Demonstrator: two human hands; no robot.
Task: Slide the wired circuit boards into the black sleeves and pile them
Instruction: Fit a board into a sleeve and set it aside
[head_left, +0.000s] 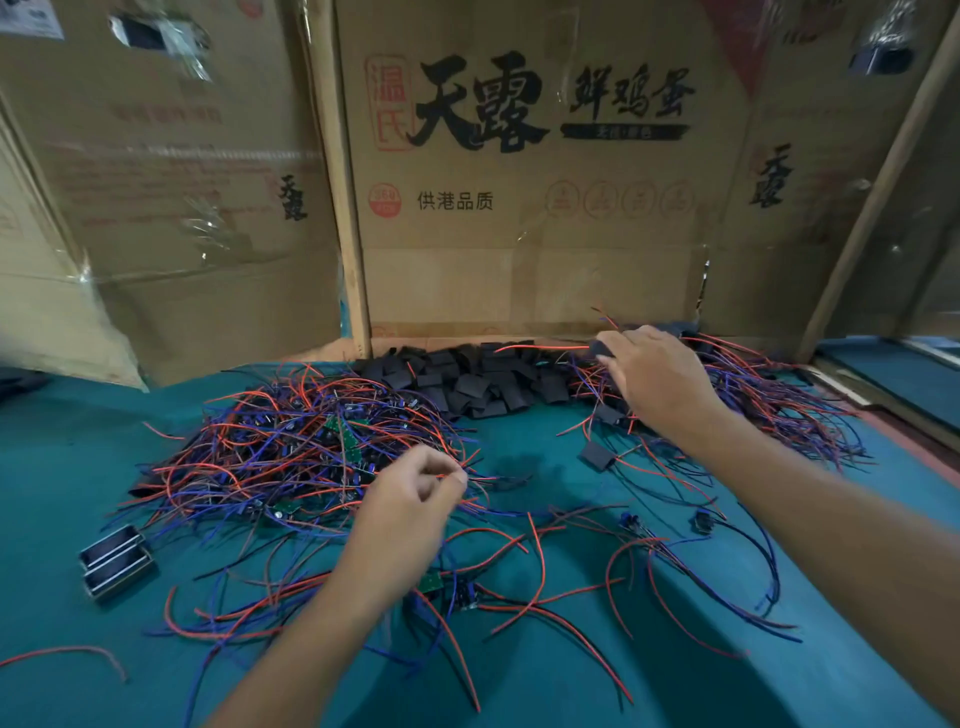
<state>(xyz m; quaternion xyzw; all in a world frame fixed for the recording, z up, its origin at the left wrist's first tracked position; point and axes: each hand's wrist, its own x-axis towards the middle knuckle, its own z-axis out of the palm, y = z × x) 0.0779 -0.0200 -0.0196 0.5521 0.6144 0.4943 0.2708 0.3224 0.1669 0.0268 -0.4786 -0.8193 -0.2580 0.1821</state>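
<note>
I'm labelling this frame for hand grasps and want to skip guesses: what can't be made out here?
Head view only:
- Right hand: its grip on a black sleeve is mostly hidden by the hand's back, and so is any board inside.
- Left hand: pinches at a red wire; which board it leads to is lost in the tangle.
- Wired boards pile: count unreadable, wires overlap.
- Metal parts at left: too small to identify.

two bare forearms, left hand (410, 499) and right hand (657, 371) ungloved, no sleeves
</note>
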